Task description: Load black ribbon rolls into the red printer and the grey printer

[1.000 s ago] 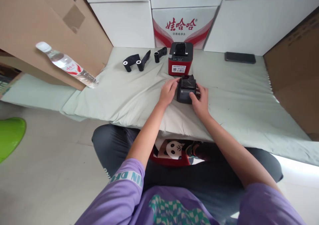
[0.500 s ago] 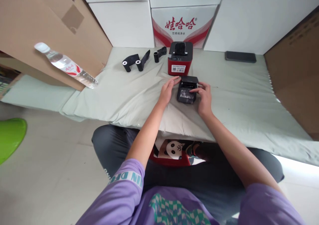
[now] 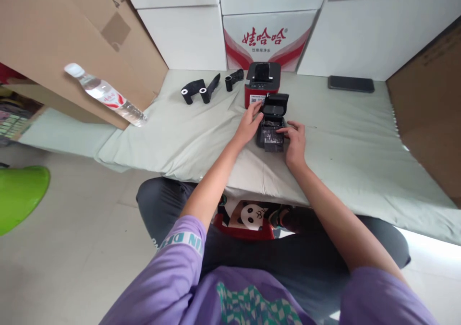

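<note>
While our left hand (image 3: 250,123) rests open against the black printer (image 3: 271,132), its lid (image 3: 275,103) stands raised. Our right hand (image 3: 296,140) lays loose fingers on the paper roll (image 3: 272,134) inside, gripping nothing.

bright, even light with soft shadows; sharp at centre, strong wide-angle bending at the edges, a glare patch on the pale floor (image 3: 428,241) near right.

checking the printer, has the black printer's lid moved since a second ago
Yes. The lid of the black printer has swung up and back toward the red printer, now standing open and overlapping its front.
</note>
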`<state>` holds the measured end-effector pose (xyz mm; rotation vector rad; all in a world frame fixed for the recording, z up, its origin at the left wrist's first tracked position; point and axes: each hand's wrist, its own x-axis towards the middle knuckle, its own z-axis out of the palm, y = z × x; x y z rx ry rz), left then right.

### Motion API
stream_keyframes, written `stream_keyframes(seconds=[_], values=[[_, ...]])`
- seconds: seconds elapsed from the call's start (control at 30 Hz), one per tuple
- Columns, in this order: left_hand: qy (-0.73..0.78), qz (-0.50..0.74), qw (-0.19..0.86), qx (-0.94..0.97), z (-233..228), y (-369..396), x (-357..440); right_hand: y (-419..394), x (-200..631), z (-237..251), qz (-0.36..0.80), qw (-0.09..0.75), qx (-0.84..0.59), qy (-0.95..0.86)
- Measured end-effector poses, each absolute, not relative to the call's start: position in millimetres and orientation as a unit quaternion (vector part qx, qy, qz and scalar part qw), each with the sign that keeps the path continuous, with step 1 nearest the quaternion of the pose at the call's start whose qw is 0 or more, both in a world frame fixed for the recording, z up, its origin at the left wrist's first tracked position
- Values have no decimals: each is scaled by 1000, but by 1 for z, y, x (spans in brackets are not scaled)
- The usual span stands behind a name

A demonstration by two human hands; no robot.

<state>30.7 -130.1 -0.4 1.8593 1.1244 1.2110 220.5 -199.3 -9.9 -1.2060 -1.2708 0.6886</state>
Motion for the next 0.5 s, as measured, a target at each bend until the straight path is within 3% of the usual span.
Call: stream_keyframes(seconds=[0.1,0.2,0.37,0.5], values=[[490,411,213,739,18,-138,34,-202,221,-6,302,609,-510,-528],[502,277,122,810,49,-143,43,-202,222,-4,285,632,-521,-498],[472,26,130,872,103,-122,60,-198,225,-4,285,646,-538,-461],[458,-59,73,884,111,-102,82,-197,225,-4,292,637,-540,-466]])
